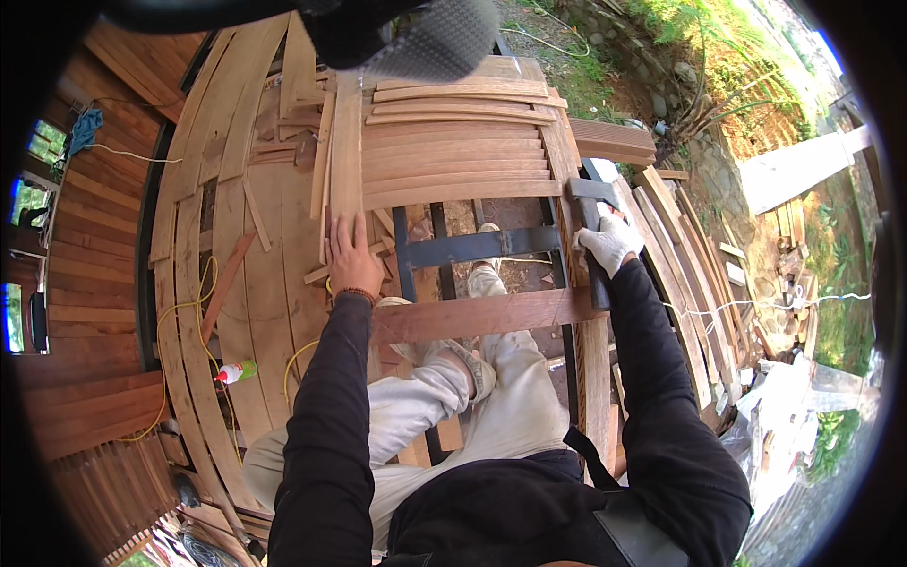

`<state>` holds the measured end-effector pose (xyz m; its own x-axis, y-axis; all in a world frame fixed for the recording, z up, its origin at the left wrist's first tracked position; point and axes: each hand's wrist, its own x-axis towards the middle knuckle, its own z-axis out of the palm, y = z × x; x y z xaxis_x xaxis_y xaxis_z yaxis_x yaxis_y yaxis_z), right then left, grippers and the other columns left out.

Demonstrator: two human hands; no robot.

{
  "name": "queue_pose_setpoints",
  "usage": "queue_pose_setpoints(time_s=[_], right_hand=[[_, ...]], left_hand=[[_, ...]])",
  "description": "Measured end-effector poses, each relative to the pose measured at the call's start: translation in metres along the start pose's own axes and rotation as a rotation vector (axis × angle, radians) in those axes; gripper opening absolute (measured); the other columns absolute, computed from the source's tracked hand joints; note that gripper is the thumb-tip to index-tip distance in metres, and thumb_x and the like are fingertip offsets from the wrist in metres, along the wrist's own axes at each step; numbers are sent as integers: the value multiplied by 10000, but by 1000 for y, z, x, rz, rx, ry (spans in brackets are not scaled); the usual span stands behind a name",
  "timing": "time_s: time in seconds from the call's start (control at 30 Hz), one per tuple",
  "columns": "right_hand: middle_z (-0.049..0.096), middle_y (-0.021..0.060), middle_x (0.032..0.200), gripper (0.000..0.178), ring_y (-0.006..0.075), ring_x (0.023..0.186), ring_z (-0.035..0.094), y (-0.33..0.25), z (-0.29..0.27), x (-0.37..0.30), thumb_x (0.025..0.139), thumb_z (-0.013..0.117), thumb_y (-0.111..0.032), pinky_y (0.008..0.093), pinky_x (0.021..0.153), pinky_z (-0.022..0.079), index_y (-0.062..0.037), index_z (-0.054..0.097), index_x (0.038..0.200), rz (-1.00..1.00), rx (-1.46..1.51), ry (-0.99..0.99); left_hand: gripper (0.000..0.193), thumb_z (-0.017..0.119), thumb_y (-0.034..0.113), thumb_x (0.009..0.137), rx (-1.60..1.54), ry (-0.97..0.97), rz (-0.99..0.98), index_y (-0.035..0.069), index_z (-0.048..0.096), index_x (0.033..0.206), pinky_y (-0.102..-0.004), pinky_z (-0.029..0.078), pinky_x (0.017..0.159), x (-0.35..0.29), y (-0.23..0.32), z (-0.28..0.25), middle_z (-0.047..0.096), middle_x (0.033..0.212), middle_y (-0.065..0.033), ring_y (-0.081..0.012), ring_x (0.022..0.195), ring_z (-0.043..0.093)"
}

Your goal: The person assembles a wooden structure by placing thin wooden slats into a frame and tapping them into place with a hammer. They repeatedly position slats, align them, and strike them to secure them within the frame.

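My bare left hand (354,257), a beaded band at its wrist, lies flat with fingers stretched on the near end of a long light-brown board (348,142). In a white glove, my right hand (612,238) is closed around a dark hammer-like tool (595,192); its grey head points away from me, and my fingers partly hide the handle. The tool lies along the right side rail (592,369). A reddish-brown plank (487,316) crosses the gap between my hands, above my legs. Beyond it runs a black metal crossbar (480,246).
Slats (453,156) cover the frame's far part, with loose strips (463,90) on top. Wide floorboards (227,302) spread leftward, bearing a white-and-green glue bottle (236,371) and a yellow cord (203,293). Stacked planks (671,283) and a white cable (737,304) are at right.
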<state>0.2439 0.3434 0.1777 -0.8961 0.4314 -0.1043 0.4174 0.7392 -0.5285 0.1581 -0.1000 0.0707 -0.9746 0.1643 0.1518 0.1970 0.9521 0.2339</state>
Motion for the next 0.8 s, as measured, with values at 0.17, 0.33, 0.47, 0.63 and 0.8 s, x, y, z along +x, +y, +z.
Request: queue_pose_setpoints(time_s=[0.17,0.33,0.47,0.63,0.8], right_hand=[[722,185,1067,629,364,1038,685,-10,-8,8,699,785,-438,495,904,536,-33,684,1168,22,-209,-87],[721,214,1047,601,406,1056,693,-18,4,51,697,824,-407,488,923,535,-48,675,1155,-226,-369,-142],[732,203,1108,457,401,1090,700,-89,13,86,777,778,-300,476,926,558,-63,679,1154,-503,-393,-192],[745,145,1184,491,330,1163,692,-137,73,144,761,725,-243,459,1018,512,-142,725,1242,-715,-471,-163],[718,68,1249,473,302,1235,635,-144,114,163,777,718,-197,476,1081,458,-159,734,1248,-694,-372,-59]], left_hand=[[842,724,111,868,13,18,2,137,365,1629,-536,276,1279,1,-5,-1,347,1649,-168,-365,1566,289],[818,705,124,856,14,20,-4,134,398,1614,-528,264,1284,1,-4,-2,365,1644,-156,-353,1570,291],[814,702,121,855,11,15,-2,128,400,1611,-526,259,1287,3,0,-5,360,1645,-166,-359,1568,293],[845,711,81,843,2,-32,-10,113,383,1621,-523,248,1294,2,4,-10,344,1644,-186,-366,1567,281],[873,745,119,819,60,-6,49,129,385,1614,-525,263,1290,-3,-3,-1,346,1643,-191,-385,1563,285]])
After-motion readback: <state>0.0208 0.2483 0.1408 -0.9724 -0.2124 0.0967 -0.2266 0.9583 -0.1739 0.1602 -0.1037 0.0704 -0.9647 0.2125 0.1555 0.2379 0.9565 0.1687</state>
